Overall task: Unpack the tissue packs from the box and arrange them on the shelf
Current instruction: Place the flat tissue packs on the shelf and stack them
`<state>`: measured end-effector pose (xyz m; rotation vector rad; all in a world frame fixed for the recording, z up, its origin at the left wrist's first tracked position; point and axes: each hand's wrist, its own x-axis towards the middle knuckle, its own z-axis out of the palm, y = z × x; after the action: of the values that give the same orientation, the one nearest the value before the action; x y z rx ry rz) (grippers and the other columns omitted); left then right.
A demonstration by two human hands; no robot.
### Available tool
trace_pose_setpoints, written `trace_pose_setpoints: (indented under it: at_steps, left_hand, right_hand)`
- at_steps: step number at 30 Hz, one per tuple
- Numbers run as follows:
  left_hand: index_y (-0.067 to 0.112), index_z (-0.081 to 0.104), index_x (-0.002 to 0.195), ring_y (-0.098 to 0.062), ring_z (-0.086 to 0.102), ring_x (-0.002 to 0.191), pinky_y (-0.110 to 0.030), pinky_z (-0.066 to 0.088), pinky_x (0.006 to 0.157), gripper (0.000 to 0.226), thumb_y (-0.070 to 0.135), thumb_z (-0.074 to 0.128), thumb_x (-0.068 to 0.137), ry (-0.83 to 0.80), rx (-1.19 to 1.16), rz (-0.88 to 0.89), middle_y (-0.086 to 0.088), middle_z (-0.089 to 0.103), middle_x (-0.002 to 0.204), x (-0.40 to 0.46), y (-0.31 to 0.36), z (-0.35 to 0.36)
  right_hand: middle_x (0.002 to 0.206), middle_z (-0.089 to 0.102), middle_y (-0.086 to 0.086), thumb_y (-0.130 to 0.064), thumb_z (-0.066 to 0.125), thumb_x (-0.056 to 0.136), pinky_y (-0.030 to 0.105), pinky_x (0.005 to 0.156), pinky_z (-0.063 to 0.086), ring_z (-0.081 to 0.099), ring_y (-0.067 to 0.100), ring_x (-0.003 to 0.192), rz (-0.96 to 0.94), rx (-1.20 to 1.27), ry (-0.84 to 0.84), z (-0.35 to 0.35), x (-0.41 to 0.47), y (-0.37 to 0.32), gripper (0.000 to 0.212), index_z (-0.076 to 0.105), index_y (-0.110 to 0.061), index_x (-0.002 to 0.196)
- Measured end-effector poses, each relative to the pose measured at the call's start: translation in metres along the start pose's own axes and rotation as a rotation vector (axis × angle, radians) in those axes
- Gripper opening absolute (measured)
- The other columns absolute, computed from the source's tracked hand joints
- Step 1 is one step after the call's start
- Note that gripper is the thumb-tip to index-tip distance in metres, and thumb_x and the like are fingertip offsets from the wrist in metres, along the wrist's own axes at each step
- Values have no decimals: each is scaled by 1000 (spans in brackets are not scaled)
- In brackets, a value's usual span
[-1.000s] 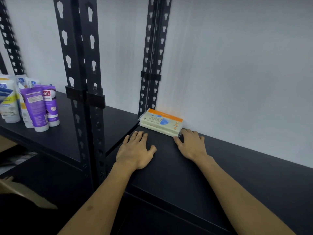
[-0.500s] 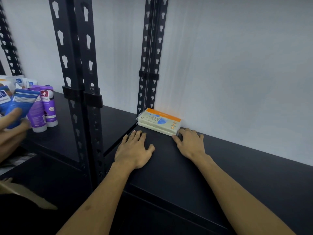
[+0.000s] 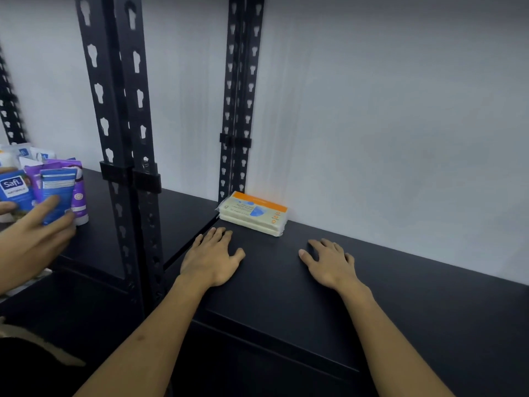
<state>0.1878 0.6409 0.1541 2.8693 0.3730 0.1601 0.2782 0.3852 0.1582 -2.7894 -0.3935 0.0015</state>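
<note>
A stack of two pale tissue packs (image 3: pixel 253 214) with an orange band lies at the back left corner of the black shelf (image 3: pixel 286 296), against the wall. My left hand (image 3: pixel 211 257) rests flat on the shelf just in front of the packs, fingers straight, a small gap from them. My right hand (image 3: pixel 330 262) lies flat on the shelf to the right of the packs, apart from them and holding nothing. The box is not in view.
Black perforated uprights (image 3: pixel 120 167) divide the shelving. On the neighbouring shelf at the left stand purple and blue tubes (image 3: pixel 57 193), and another person's hand (image 3: pixel 31 242) reaches among them. A white wall backs the shelf. Bare shelf stretches to the right.
My right hand has let go of the tissue packs' corner and slid right and back onto the shelf. The other person's hand has come further in at the left with a blue tube.
</note>
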Motion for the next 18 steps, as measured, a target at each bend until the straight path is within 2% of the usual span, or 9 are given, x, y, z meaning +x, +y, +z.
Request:
trace_pose_setpoints:
  at_steps: [4, 9, 11, 14, 16, 18]
  left_hand:
    - [21, 17, 162, -14, 4, 156, -38, 3, 127, 71, 58, 25, 102, -4, 19, -4, 3, 10, 170, -6, 1, -1]
    - [19, 24, 161, -17, 12, 156, -41, 11, 126, 70, 59, 25, 103, -16, 85, -15, 1, 19, 169, -10, 5, -7]
    - [17, 32, 157, -21, 22, 153, -44, 21, 122, 65, 56, 24, 105, -20, 132, -23, -2, 28, 165, -14, 9, -10]
    - [13, 50, 141, -27, 42, 137, -48, 39, 111, 53, 44, 24, 108, 0, 172, -83, -8, 49, 147, -25, 21, -12]
    - [9, 52, 136, -32, 43, 134, -51, 39, 109, 45, 33, 26, 107, -17, 158, -141, -12, 50, 143, -36, 33, -10]
    - [8, 51, 137, -39, 38, 137, -54, 33, 112, 44, 30, 29, 106, -39, 139, -126, -16, 46, 146, -55, 51, -5]
  right_hand:
    - [165, 23, 1, -62, 29, 101, 51, 123, 12, 13, 24, 154, 30, -18, 47, -4, -40, 19, 63, 32, -29, 155]
    - [160, 36, 2, -53, 32, 104, 44, 121, 17, 25, 19, 150, -18, -41, 129, -10, -93, 44, 56, 42, -21, 150]
    - [160, 36, 1, -50, 32, 106, 40, 121, 18, 26, 18, 150, -62, -43, 131, -13, -115, 54, 54, 42, -20, 150]
    - [161, 34, 0, -50, 32, 106, 38, 121, 19, 24, 16, 151, -87, -49, 128, -18, -149, 70, 54, 42, -22, 151]
    - [161, 35, -1, -50, 32, 106, 39, 121, 19, 25, 15, 151, -78, -48, 141, -21, -171, 82, 54, 43, -22, 151]
    - [160, 36, -2, -49, 32, 106, 39, 121, 20, 26, 14, 151, -67, -58, 170, -23, -193, 92, 53, 44, -22, 150]
